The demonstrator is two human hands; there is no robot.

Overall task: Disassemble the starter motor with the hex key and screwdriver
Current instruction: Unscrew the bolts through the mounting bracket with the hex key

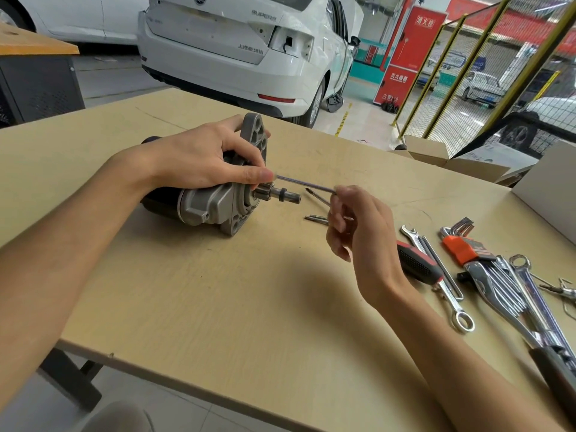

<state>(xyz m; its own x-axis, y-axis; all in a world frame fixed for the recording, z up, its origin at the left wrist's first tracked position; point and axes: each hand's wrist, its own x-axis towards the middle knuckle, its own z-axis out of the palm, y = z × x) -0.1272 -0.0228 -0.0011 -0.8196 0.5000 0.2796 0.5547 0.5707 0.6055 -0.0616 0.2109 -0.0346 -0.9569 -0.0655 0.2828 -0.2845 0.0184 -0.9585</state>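
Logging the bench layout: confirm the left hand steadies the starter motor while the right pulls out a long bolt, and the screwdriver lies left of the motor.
Wrong on one point: the head view shows the screwdriver right of the starter motor, beside the wrenches.

Starter motor (215, 198), long through bolt (304, 183), hex key set (461, 241) and screwdriver (417, 263) on the counter (218, 291).

The motor lies on its side: black cylindrical body to the left, grey cast-aluminium nose housing with mounting flange to the right, pinion shaft projecting rightward. The slim, slightly blurred bolt slants from the flange down to the right, above the shaft. Two loose bolts (316, 218) lie just right of the shaft. The hex keys sit bundled in an orange holder well to the right; the black-and-red screwdriver handle lies beside them.
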